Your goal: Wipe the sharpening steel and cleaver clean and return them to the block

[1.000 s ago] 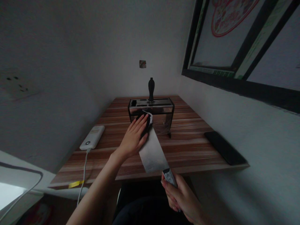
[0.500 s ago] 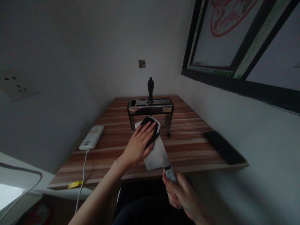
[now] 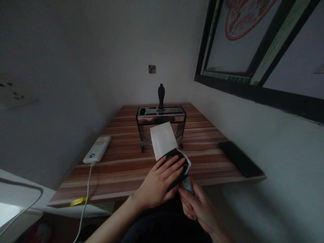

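Observation:
A cleaver (image 3: 164, 139) points away from me, its broad pale blade tilted up over the front of the table. My right hand (image 3: 196, 202) is wrapped round its grey patterned handle (image 3: 187, 185). Across the lower part of the blade, close to the handle, lies a black cloth (image 3: 174, 154) with a white edge. My left hand (image 3: 162, 179) presses this cloth onto the blade with its fingers laid over it; the thumb is mostly hidden. Just beyond the blade tip stands a knife block (image 3: 162, 119) with a black-handled tool (image 3: 161, 96) upright in it.
The wood-striped table (image 3: 121, 148) fits between walls. A white power bank (image 3: 97, 150) with a cable (image 3: 88, 189) lies at the left, and a black phone (image 3: 240, 158) near the right edge. Yellow tape (image 3: 78, 201) marks the front edge. A dark-framed window (image 3: 227, 81) is at upper right.
My left hand has slid the black cloth down the blade, from the tip toward the handle, baring the blade's far part. My right hand keeps its hold on the handle.

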`<state>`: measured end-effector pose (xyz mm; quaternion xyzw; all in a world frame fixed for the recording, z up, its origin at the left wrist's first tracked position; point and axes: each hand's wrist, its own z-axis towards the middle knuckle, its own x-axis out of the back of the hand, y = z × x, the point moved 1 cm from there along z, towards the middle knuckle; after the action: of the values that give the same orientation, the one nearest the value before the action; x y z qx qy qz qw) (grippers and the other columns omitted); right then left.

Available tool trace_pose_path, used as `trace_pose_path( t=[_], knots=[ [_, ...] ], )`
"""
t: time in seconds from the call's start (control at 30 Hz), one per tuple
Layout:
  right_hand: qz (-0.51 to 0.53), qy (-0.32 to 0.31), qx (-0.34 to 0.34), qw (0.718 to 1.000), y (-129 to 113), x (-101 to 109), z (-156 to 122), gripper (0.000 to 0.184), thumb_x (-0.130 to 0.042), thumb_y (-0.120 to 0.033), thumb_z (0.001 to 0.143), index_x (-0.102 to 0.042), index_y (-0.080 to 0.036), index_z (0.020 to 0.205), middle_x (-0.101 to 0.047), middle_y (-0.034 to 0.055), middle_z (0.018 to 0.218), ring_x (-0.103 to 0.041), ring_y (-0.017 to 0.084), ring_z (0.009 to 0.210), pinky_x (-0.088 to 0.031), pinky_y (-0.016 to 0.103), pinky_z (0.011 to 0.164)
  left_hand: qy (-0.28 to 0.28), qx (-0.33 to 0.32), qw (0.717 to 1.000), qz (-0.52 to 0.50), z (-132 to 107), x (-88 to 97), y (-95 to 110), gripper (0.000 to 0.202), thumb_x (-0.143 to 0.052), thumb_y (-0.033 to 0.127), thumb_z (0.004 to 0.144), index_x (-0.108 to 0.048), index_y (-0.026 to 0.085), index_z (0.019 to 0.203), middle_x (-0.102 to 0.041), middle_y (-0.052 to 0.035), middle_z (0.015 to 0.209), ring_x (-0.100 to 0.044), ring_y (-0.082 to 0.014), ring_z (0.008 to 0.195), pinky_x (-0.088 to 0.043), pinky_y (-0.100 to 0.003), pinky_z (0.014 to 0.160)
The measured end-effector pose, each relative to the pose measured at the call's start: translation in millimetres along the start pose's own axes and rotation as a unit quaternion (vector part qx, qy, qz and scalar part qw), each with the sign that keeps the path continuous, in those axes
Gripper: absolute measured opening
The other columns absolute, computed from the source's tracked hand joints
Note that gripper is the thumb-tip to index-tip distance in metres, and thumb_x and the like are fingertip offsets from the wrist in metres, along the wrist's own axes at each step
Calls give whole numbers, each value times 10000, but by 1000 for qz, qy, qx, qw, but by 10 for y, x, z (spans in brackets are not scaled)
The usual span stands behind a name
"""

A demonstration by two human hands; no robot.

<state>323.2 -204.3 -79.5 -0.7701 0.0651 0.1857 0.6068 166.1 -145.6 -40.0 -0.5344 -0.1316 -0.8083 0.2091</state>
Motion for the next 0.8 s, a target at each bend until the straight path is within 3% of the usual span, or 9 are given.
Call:
trace_pose_path(
  t=[0.4,0.8],
  knots=[
    [3,7,-2,1000,21,18,35,514,-690,-589,712,-469,-223,998,-358,-159,434,-219,20,314,-233,145,323,-6,-29,1000,1,-10,66,20,505,-423,307,954,-359,176,1437,-331,-33,1534,-213,-204,1444,-178,-407,1190],
    [-18,19,2,1000,64,-1,18,480,-684,-573,733,-463,-214,962,-338,-160,441,-215,16,321,-243,144,326,-22,6,1000,18,-7,-12,23,533,-476,310,931,-361,142,1424,-275,-65,1556,-187,-230,1450,-179,-432,1189]
  ],
)
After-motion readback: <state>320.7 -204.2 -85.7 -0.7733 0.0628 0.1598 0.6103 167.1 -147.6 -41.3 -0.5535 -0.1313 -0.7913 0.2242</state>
